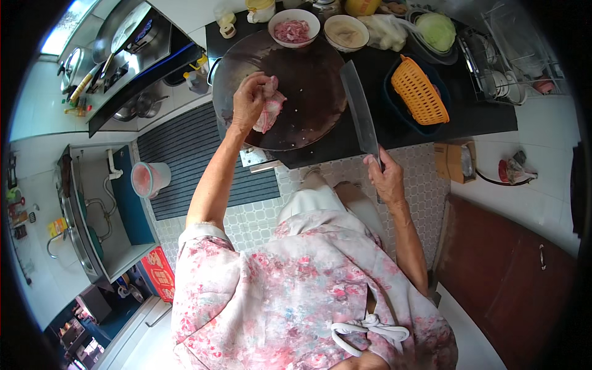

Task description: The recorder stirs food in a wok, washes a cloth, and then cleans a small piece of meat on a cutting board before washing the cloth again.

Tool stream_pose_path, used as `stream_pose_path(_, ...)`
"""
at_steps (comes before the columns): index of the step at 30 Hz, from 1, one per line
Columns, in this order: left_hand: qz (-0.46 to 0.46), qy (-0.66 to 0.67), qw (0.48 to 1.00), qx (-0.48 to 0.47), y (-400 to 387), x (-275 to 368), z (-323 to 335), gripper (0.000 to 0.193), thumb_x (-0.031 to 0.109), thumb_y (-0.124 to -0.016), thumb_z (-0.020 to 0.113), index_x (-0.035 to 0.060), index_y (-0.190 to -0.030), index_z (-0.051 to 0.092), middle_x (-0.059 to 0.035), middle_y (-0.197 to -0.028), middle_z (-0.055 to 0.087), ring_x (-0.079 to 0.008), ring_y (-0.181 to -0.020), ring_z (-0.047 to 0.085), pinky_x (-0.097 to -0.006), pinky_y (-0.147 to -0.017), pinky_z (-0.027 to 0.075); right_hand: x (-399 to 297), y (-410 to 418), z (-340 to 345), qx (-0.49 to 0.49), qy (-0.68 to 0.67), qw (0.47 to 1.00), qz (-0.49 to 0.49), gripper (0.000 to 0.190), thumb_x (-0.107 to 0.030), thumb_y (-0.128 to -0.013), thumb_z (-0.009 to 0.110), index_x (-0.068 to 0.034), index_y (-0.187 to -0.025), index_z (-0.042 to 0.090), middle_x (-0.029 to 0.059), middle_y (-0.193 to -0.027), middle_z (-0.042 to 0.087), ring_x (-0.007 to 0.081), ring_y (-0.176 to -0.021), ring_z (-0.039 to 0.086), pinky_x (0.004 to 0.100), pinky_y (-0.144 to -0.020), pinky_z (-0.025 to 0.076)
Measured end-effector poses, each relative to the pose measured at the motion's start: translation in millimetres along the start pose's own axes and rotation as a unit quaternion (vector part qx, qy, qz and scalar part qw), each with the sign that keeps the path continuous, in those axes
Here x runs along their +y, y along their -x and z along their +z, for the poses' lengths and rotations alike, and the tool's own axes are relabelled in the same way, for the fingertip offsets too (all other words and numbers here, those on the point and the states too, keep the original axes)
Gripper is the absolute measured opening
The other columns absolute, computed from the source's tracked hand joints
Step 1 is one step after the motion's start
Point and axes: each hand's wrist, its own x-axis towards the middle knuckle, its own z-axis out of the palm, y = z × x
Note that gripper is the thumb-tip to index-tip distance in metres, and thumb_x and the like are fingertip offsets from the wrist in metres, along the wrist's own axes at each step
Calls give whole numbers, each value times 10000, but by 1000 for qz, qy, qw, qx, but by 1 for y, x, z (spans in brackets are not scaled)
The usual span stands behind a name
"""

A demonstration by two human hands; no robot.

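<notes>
My left hand [249,99] pinches the upper end of a piece of raw meat [269,113], pale and pink, over the left part of a large round dark cutting board [305,120]. Small light scraps lie on the board. My right hand [386,175] grips the handle of a broad cleaver [360,108], its blade pointing away from me at the board's right edge. A white bowl of cut raw meat [293,28] stands at the board's far edge. Right of it is a bowl with pale contents [347,33].
An orange plastic basket [420,90] leans in a dark basin on the right of the black counter [490,118]. Behind it are a cabbage [434,32] and a wire dish rack [504,69]. A stove with a wok [115,34] stands left; a bucket [150,179] sits on the floor.
</notes>
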Motion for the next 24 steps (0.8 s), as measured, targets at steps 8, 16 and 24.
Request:
stream_pose_path(8,197,-285,929,-133,14,40,-21,511,199,-777,673,124,-1258,519,-150,-1332,450,-363,-1205,430,-419,-999,385,-7,1,2,2,16,1000,-6,381,-147,-900,551,-65,-1271,528,42,-788,671,66,-589,564,232,-530,469)
stream_pose_path(16,262,-374,868,-197,19,19,-1,634,346,-737,701,98,-1280,487,-137,-1372,411,-348,-1257,384,-420,-1031,358,-14,1,6,0,20,1000,-16,372,-132,-897,557,-67,-1263,538,26,-758,645,68,-563,538,233,-499,442)
stream_pose_path(24,298,-301,890,-167,-3,-5,7,322,130,-759,666,50,-1069,628,-106,-1173,571,-322,-1110,513,-401,-921,447,-18,4,11,-6,24,1000,-17,370,-125,-895,557,-64,-1259,538,19,-757,646,61,-563,533,229,-508,448)
